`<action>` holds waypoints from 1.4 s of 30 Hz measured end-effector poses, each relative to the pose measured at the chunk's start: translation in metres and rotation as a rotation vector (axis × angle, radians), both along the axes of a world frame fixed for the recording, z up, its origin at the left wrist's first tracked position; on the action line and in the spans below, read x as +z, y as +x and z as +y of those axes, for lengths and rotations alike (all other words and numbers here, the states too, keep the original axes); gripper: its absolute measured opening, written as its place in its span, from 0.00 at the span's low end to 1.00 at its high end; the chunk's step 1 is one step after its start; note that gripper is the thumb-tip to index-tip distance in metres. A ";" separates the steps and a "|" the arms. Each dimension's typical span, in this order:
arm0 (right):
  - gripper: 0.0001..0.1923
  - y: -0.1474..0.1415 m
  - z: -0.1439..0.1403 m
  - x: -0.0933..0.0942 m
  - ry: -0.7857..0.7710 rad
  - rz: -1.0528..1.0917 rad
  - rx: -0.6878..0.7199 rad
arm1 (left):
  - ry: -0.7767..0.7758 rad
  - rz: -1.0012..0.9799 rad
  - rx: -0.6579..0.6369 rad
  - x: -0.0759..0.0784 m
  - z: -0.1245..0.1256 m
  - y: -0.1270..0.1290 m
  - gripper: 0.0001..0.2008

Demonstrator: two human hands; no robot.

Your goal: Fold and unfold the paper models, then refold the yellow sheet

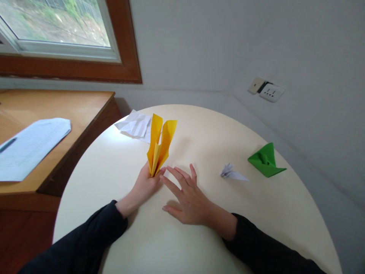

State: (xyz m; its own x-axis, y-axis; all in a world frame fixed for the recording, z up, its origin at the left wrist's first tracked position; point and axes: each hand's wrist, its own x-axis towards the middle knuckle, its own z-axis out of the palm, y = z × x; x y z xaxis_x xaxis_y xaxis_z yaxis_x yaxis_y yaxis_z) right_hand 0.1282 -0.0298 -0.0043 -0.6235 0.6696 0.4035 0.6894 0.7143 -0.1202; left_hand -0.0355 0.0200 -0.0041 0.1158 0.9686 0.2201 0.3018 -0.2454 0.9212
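Round table [199, 243], mid-frame: left hand [145, 184] pinches yellow paper [159, 146] at its base; light, easily creased. Right hand [188, 199] lies flat, empty.

Daylight entered through the window [57, 23] at upper left and lit the scene evenly and brightly. A glare patch whitened the round table [119, 140] near the crumpled white paper [135, 123]. Shadows beneath the hands were soft and short. Wide-angle distortion bent the frame edges. Focus was sharp throughout.
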 end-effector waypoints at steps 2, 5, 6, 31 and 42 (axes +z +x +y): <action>0.36 0.000 -0.001 0.000 -0.013 0.027 -0.002 | -0.036 -0.036 -0.004 0.002 0.000 0.001 0.11; 0.36 0.000 -0.002 0.000 -0.012 0.065 -0.001 | -0.069 -0.075 0.006 0.003 -0.001 0.001 0.10; 0.35 0.000 -0.002 0.000 -0.009 0.077 0.002 | -0.073 -0.082 0.009 0.003 0.000 0.001 0.09; 0.33 0.001 -0.008 0.002 -0.025 0.153 0.058 | -0.110 0.109 -0.076 0.005 -0.009 -0.002 0.09; 0.33 -0.001 -0.006 0.001 -0.092 0.207 0.059 | -0.004 0.260 -0.091 0.004 -0.011 -0.003 0.12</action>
